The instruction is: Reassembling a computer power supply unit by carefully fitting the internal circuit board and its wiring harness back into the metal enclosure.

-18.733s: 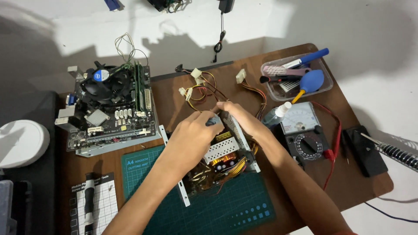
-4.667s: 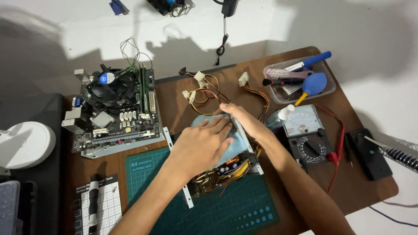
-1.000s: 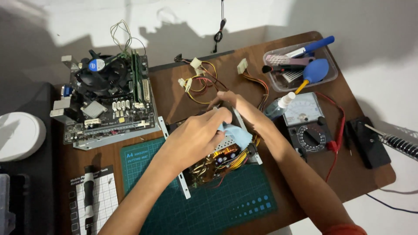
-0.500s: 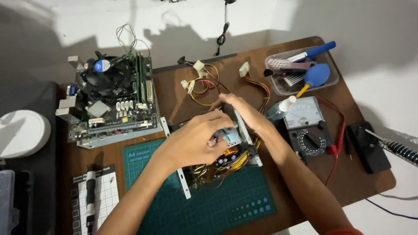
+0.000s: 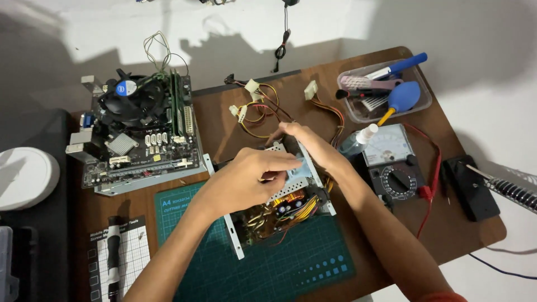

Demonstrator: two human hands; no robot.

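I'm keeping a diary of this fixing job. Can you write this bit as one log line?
left hand: on blue cloth | right hand: on power supply | supply: open, on green mat | motherboard: left

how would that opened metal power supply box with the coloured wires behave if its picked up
The opened metal power supply box probably lifts stiff and rather heavy for its size, given the copper coils inside. Its coloured wire bundle would likely trail floppily and snag. The exposed parts look fragile, and both hands rest on it.

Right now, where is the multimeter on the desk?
In the head view, the multimeter lies right of the right hand, below the clear tool tray and left of the black soldering stand.
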